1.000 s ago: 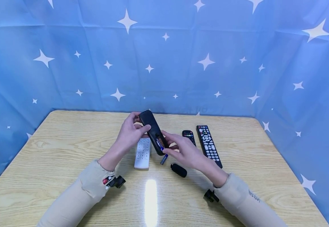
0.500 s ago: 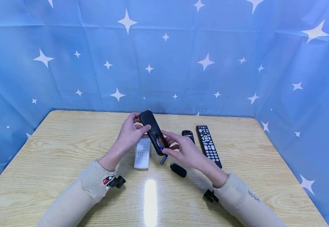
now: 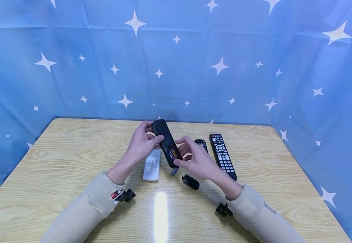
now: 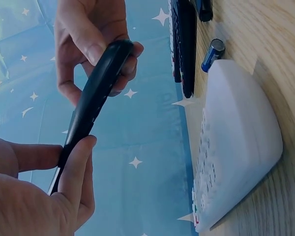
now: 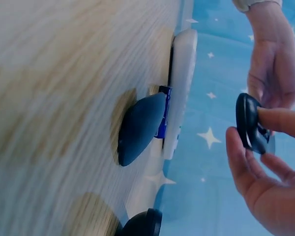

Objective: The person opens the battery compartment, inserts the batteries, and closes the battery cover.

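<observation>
A black remote control (image 3: 165, 138) is held above the table, its back up and its battery compartment uncovered. My left hand (image 3: 141, 143) grips the upper part, thumb across the back and fingers beneath. At the lower end, my right hand (image 3: 195, 158) pinches the remote, thumb by the compartment and fingers at the side and underneath, as the left wrist view shows. A blue battery (image 3: 171, 155) lies in the compartment, with a coppery strip beside it. On the table below are a loose blue battery (image 4: 214, 54) and a black battery cover (image 3: 190, 182).
A white remote (image 3: 152, 164) lies under the held one, to its left. Right of my hands are a small black remote (image 3: 201, 144), partly hidden, and a longer black remote (image 3: 223, 156). A starred blue curtain (image 3: 176, 67) stands behind the wooden table (image 3: 88, 152).
The held remote has shifted slightly right and toward me. My right index finger has lifted from the remote's edge, while the thumb stays at the compartment. Things on the table have not moved.
</observation>
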